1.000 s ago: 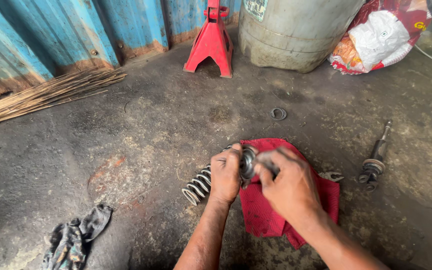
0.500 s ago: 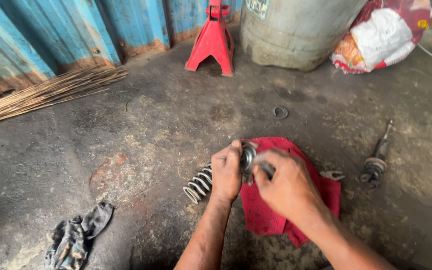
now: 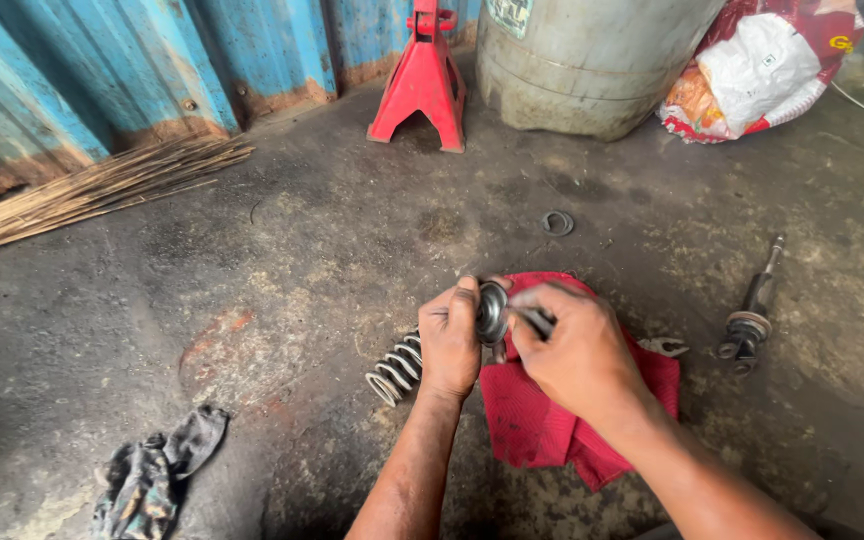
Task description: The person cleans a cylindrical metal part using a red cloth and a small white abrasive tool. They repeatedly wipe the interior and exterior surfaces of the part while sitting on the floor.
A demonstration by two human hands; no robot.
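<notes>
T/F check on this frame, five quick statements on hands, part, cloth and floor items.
1. Both hands grip the round metal part above the red cloth. True: left hand and right hand are both on it.
2. The coil spring lies to the right of the right hand. False: it shows beside the left wrist, on the left.
3. A red jack stand stands by the blue corrugated wall. True.
4. The shock rod lies on the red cloth. False: it lies on bare floor, apart from the cloth to its right.
5. The dark rag is draped over the grey drum. False: it lies on the floor at lower left.
</notes>
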